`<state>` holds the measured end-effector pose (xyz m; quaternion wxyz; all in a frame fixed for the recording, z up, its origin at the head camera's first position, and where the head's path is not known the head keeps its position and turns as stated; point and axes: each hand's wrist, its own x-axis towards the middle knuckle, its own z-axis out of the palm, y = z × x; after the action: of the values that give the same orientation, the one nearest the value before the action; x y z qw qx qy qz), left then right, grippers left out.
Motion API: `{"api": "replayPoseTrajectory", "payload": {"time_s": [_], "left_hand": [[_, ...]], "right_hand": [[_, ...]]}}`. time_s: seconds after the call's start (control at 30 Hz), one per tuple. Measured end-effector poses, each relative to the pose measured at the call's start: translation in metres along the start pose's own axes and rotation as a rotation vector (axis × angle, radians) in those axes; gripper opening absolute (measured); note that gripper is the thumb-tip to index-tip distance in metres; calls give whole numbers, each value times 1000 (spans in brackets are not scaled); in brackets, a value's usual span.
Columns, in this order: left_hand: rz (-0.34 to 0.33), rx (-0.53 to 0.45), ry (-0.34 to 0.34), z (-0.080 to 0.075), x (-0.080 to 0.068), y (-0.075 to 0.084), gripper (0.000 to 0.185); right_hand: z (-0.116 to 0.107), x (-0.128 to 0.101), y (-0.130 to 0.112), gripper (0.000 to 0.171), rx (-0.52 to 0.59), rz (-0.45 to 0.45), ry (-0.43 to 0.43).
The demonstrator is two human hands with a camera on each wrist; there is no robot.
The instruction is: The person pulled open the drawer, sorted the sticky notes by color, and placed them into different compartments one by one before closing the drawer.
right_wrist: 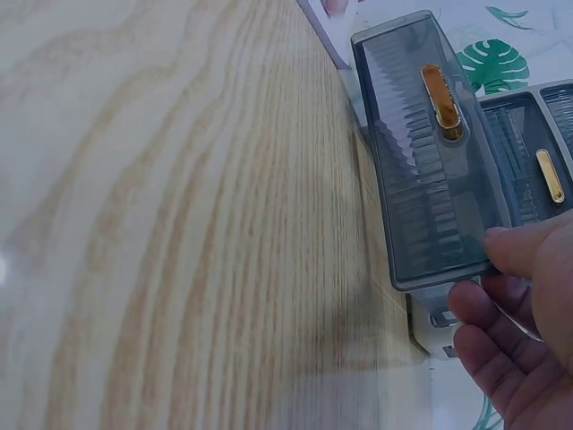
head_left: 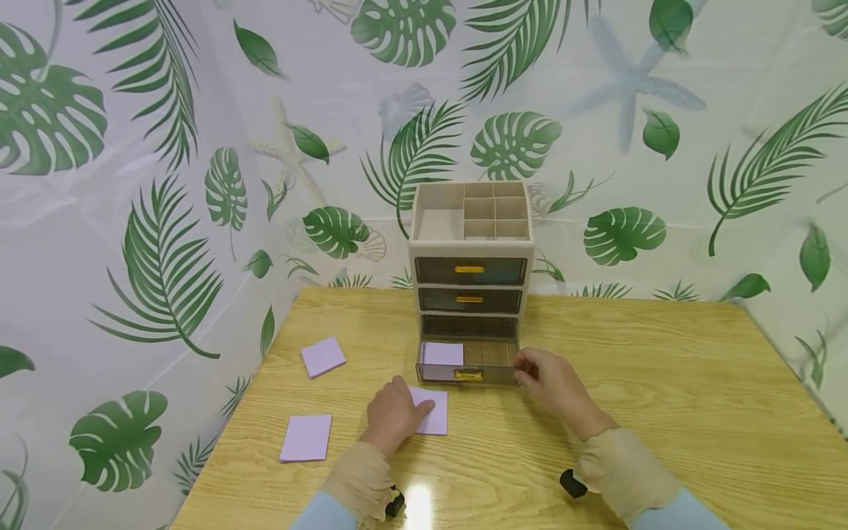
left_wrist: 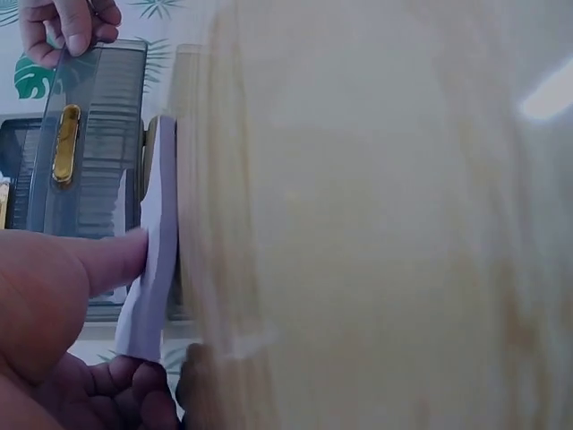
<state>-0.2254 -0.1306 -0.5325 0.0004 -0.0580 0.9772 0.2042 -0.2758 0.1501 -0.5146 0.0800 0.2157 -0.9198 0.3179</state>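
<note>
My left hand (head_left: 392,412) holds a pad of purple paper squares (head_left: 436,414) on the table, just in front of the pulled-out drawer. In the left wrist view its thumb (left_wrist: 116,255) lies on the pad's face and the fingers curl at one edge. The right hand (head_left: 555,379) pinches the front right corner of the smoky, see-through bottom drawer (head_left: 433,374), thumb on one side and fingers on the other. Inside that drawer, on its left, lies another purple paper pad (head_left: 444,354). The drawer's gold handle (right_wrist: 441,98) is untouched.
A cream desk organizer (head_left: 472,246) stands at the back, with open compartments on top and two closed drawers. Two more purple pads lie to the left, one farther back (head_left: 323,357) and one nearer (head_left: 305,438). Leaf-printed sheeting (head_left: 596,147) surrounds the wooden table (head_left: 662,383).
</note>
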Motion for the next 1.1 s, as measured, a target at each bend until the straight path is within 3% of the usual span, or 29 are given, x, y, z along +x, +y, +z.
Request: {"api": "replayPoseTrajectory", "payload": {"time_s": [0.2, 0.37, 1.1], "left_hand": [[32, -179, 24, -3, 3, -9, 30], [56, -290, 86, -8, 4, -10, 21], [19, -478, 154, -27, 5, -10, 10]], "right_hand": [[0, 0, -1, 9, 5, -2, 4], [0, -1, -1, 9, 7, -2, 3], [3, 0, 2, 9, 6, -5, 16]]}}
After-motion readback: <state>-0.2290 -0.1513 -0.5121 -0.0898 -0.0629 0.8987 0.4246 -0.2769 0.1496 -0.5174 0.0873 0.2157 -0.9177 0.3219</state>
